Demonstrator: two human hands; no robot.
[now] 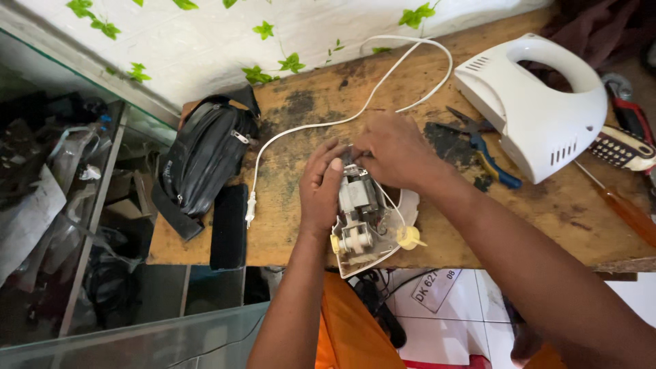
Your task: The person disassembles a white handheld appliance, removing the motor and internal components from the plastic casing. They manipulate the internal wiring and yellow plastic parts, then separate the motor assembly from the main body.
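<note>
Worn wooden bench (301,225), left hand (321,188), right hand (396,154) on mixer motor (359,205)

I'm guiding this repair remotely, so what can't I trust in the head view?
- Motor top end: hidden by the right hand and left hand; fingertip contact unreadable.
- Screwdriver: handle cut by the right edge.
- Pliers: jaws partly behind the white mixer housing.
- Glass cabinet contents: blurred by reflections.
</note>
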